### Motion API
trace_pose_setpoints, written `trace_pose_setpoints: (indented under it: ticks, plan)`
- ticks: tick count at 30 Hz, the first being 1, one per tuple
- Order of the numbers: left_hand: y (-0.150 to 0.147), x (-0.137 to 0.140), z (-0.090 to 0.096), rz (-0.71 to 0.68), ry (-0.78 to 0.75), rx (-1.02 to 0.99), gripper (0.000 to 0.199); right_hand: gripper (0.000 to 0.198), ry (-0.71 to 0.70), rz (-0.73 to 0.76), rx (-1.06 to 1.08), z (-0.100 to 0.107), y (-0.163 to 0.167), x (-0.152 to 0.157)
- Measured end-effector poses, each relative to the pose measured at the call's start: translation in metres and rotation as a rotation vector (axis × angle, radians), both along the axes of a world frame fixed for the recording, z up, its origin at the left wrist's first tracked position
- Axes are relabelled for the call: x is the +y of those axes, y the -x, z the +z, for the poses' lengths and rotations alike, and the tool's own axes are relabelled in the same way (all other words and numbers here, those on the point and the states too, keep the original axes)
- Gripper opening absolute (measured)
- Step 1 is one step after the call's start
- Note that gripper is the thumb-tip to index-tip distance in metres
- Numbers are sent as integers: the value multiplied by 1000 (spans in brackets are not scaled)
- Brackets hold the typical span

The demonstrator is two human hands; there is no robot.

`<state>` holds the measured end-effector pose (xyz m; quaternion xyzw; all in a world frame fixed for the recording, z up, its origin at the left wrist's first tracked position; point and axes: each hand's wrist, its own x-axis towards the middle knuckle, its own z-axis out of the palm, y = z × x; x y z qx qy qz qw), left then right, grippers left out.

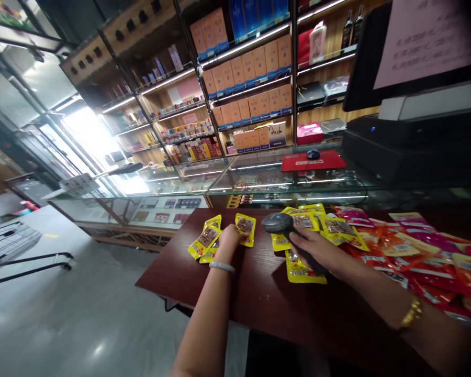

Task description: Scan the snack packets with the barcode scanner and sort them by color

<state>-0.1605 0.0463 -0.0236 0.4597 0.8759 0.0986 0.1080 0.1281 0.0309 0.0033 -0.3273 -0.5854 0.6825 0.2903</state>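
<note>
My left hand [231, 239] is closed, its fingertips on the edge of a yellow snack packet [246, 225] with a clear window. Beside that wrist, to its left, lies a small pile of similar yellow packets [206, 240] on the dark red-brown table [255, 288]. A black handheld barcode scanner [279, 224] is gripped in my right hand [313, 247], its head pointing left toward the packet. More yellow packets [339, 228] lie under and behind the scanner. My right hand hides part of them.
Red, orange and purple snack packets [412, 251] are heaped at the right. Behind the table runs a glass display counter [220, 178] with a mouse [313, 154] on a red mat [332, 160]. A monitor [363, 57] stands at upper right. On the left floor is a shopping cart [8, 251].
</note>
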Motion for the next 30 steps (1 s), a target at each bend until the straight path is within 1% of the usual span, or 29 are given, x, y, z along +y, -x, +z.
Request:
trace_pose_setpoints:
  ticks: [1, 3, 6, 9, 11, 14, 17, 19, 21, 23, 24, 25, 26, 27, 28, 30]
  plan:
    - [0, -2, -5, -5, -58, -41, 45, 49, -11, -50, 13, 2, 10, 3]
    - [0, -6, -14, 22, -222, -100, 29, 50, -19, -137, 61, 3, 29, 7]
    - [2, -11, -23, 72, -479, -211, 19, 51, -51, -194, 113, 3, 52, 11]
    - [6, -15, -23, 72, -627, -295, 17, 51, -74, -201, 143, -3, 61, 8]
    - [8, -18, -21, 71, -672, -315, 17, 50, -73, -201, 161, -8, 59, 4]
    - [9, -20, -17, 82, -694, -320, 18, 46, -59, -170, 174, -13, 53, 0]
    - [9, -19, -17, 79, -719, -335, 18, 46, -22, -157, 154, -13, 49, 0]
    - [6, -17, -19, 71, -742, -367, 18, 48, -1, -161, 139, -12, 49, -1]
    - [1, -14, -23, -1, -747, -486, 22, 50, 13, -150, 144, -11, 50, -2]
    - [-5, -12, -26, -171, -761, -605, 30, 50, 19, -138, 158, -10, 51, -4]
    - [-6, -12, -26, -250, -776, -606, 34, 50, 21, -134, 160, -11, 51, -5]
    - [-4, -13, -24, -296, -790, -548, 35, 50, 22, -130, 156, -13, 52, -6]
    - [0, -16, -21, -283, -795, -435, 36, 50, 21, -121, 146, -15, 52, -7]
    - [7, -20, -17, -210, -769, -292, 36, 50, 20, -102, 133, -17, 53, -8]
    - [17, -25, -12, -107, -696, -143, 37, 49, 19, -79, 118, -21, 53, -8]
    - [42, -40, -1, 84, -490, 89, 41, 46, 11, -24, 91, -28, 55, -9]
